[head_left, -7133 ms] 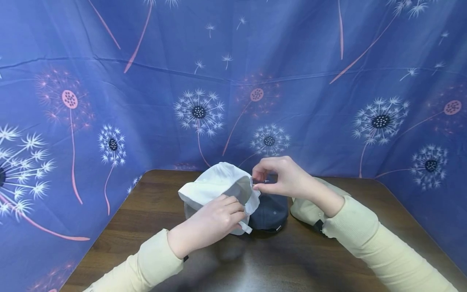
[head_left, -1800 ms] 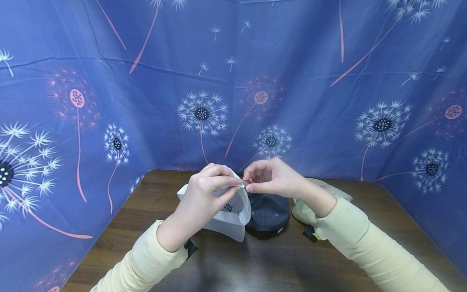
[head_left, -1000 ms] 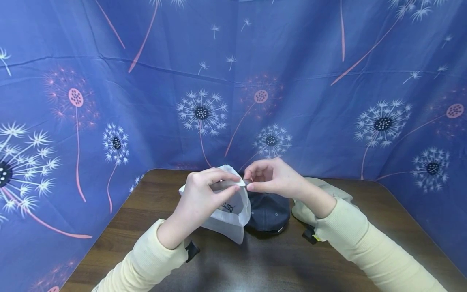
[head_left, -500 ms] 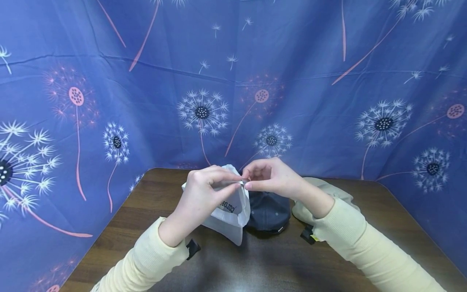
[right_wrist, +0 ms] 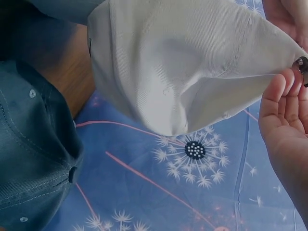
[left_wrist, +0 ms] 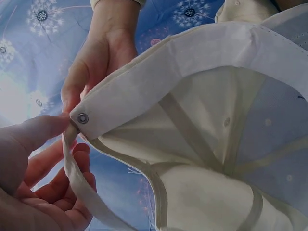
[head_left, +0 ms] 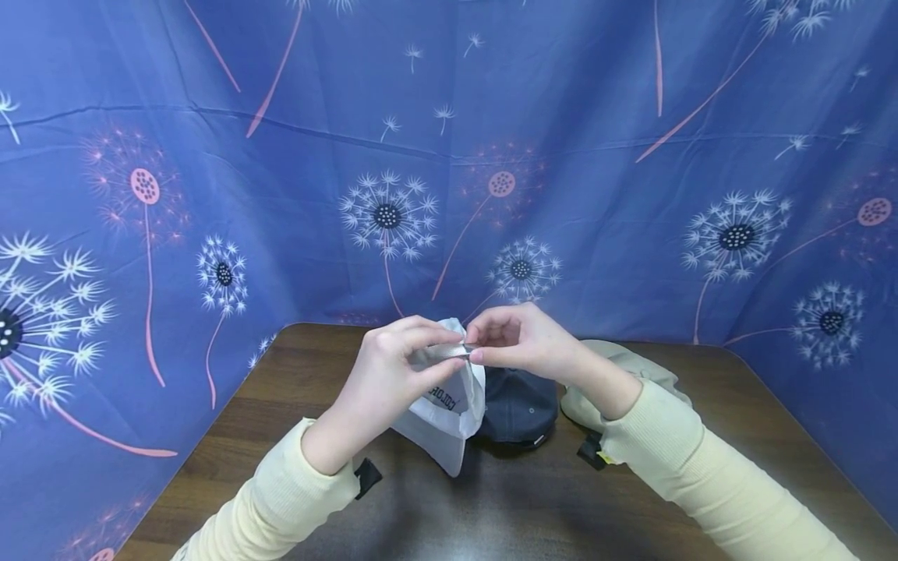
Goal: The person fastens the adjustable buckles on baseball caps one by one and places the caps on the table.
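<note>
A white baseball cap (head_left: 449, 421) hangs tilted over the table, its inside facing me with dark lettering showing and its brim pointing down. My left hand (head_left: 389, 362) pinches the cap's narrow back strap (left_wrist: 79, 178) between thumb and index finger. Opposite it, my right hand (head_left: 522, 339) pinches the cap's other back corner, where a small metal buckle (right_wrist: 302, 68) sits. In the left wrist view a round metal eyelet (left_wrist: 83, 118) shows on the inner band, right by both sets of fingertips. The fingers partly hide where strap and buckle meet.
A dark navy cap (head_left: 519, 409) rests on the wooden table (head_left: 281, 421) just right of the white one. Behind my right forearm lies a beige cap (head_left: 617, 354), partly hidden. A blue dandelion-print cloth (head_left: 449, 234) hangs around the table.
Since the oldest frame, my left hand has risen from the cap's near rim to the strap beside my right hand. The cap has turned, bringing its brim down toward me. Lately only slight finger shifts.
</note>
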Demonstrator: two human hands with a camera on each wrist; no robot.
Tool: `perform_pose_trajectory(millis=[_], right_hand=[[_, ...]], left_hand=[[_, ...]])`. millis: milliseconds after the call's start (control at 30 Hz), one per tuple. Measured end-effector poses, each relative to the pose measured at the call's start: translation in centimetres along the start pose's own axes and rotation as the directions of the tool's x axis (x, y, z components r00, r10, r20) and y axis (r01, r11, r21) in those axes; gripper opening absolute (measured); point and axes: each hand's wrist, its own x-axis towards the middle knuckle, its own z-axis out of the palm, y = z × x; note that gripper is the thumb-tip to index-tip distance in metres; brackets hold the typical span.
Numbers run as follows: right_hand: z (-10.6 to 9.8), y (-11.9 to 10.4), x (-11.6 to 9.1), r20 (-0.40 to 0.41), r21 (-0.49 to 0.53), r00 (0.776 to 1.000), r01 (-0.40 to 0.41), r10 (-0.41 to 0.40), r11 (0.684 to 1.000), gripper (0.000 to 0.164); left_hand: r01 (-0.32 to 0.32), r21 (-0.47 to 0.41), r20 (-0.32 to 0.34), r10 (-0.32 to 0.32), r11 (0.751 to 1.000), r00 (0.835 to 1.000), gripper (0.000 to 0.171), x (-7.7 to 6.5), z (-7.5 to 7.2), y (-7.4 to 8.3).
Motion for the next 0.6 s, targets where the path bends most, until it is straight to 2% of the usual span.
perform_pose_trajectory(millis=[100, 267, 400, 600], right_hand=[[-0.12, 0.10, -0.09, -0.018, -0.022, 1.000, -0.003, 0.003, 1.000, 0.016], [-0.24, 0.11, -0.17, -0.030, -0.034, 1.000, -0.006, 0.005, 0.999, 0.016], [-0.19, 0.08, -0.19, -0.030, -0.025, 1.000, -0.006, 0.005, 1.000, 0.017], [-0.07, 0.00, -0.16, -0.038, -0.024, 0.999, -0.022, 0.021, 0.999, 0.016]], left_hand=[[0.001, -0.018, -0.017, -0.001, 1.000, 1.000, 0.022, -0.12, 0.01, -0.09], [-0.027, -0.013, -0.051, 0.027, 1.000, 0.998, 0.016, -0.15, -0.11, -0.16], [-0.059, 0.010, -0.053, 0.060, 0.998, 0.997, 0.012, -0.06, -0.14, -0.23], [-0.075, 0.021, -0.046, 0.076, 0.997, 0.996, 0.011, 0.07, -0.12, -0.26]])
